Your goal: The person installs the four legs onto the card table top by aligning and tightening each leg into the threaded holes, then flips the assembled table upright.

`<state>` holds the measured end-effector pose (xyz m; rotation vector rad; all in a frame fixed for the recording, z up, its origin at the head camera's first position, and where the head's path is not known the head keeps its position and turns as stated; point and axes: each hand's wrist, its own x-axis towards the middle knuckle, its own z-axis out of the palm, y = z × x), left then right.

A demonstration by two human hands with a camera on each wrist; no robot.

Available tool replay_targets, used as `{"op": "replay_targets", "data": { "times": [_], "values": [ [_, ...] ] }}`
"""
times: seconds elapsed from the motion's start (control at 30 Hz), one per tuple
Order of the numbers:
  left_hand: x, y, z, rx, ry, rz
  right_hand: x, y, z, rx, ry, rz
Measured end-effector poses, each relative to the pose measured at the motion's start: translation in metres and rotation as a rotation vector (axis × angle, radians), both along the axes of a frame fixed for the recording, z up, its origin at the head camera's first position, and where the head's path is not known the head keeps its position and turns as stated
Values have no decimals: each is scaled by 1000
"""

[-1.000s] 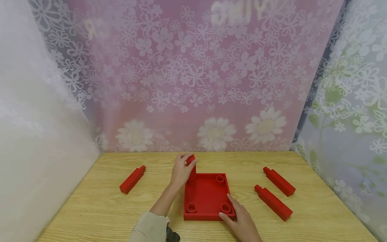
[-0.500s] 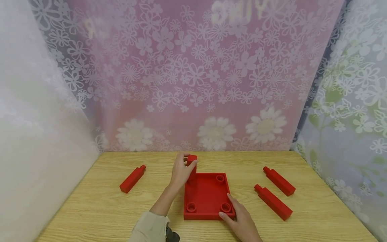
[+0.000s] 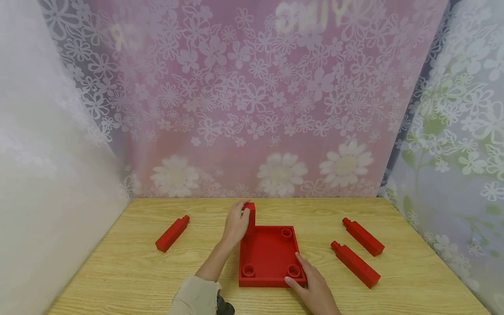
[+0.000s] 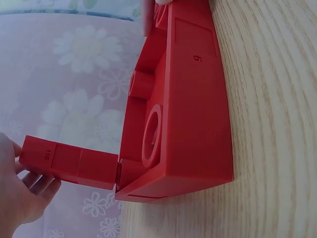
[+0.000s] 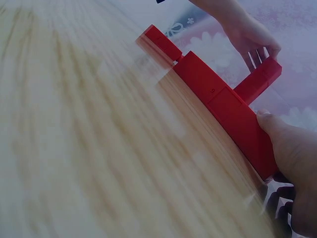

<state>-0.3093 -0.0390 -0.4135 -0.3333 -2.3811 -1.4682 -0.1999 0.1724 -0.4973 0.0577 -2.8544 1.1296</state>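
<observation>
My left hand [image 3: 235, 225] holds the upper part of a red square leg [image 3: 251, 218], which stands upright at the far left corner of a shallow red tray-like base [image 3: 269, 253]. In the left wrist view, the lower end of the leg [image 4: 74, 161] meets a round socket in that corner. Ring-shaped sockets show at the other corners, such as the near left socket [image 3: 249, 271]. My right hand [image 3: 315, 286] grips the near right corner of the base, thumb on the front rim and fingers along the right side.
One loose red leg [image 3: 172, 234] lies on the wooden table [image 3: 138, 284] to the left. Two more, a farther leg [image 3: 363, 236] and a nearer leg [image 3: 355, 264], lie to the right. Flowered curtains [image 3: 252, 109] stand behind and beside the table.
The left thumb and fingers have shifted around the leg, whose faces are turned differently from half a second ago. The base and right hand have stayed put.
</observation>
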Motion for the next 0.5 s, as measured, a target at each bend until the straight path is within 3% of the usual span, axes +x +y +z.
{"op": "replay_targets", "data": {
  "times": [0.3,0.5],
  "values": [
    [-2,1,-3,-4,14,-8,2,3,5,-38,-8,17],
    [-1,1,-3,82,-25,28,-1,22,4,-137,-26,82]
  ]
}}
